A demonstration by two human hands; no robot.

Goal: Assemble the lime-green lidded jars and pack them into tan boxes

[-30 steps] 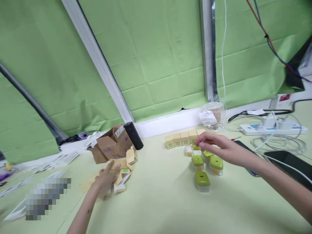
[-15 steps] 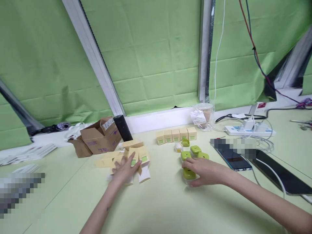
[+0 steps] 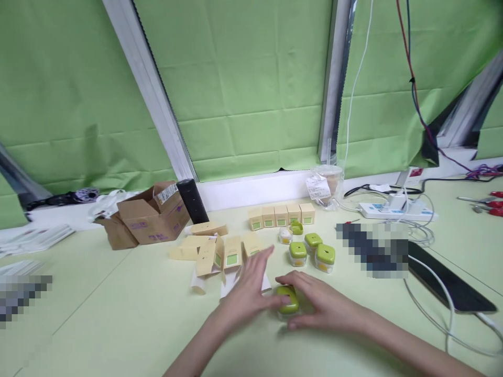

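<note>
A small clear container with a green lid [image 3: 287, 299] is near the front, between my hands. My right hand [image 3: 320, 302] is wrapped round its right side, fingers at the back and thumb at the front. My left hand [image 3: 251, 287] is spread, its thumb touching the lid and its other fingers raised. Just beyond my left hand lie open cream boxes [image 3: 232, 252] with green labels and white flaps. Three more green-lidded containers [image 3: 325, 256] stand behind my right hand. A lidless container [image 3: 285, 235] sits beside a loose green lid [image 3: 296, 228].
Several closed cream boxes [image 3: 281, 216] stand in a row at the back. A cardboard box [image 3: 153, 214] and a black cylinder [image 3: 192, 201] are at back left. At the right are a power strip [image 3: 396, 210], a dark tablet [image 3: 451, 283] and looping white cables.
My right hand has brought one green-lidded container toward the front and left. My left hand has left the cream boxes and moved right to that container. The open boxes have shifted and spread out.
</note>
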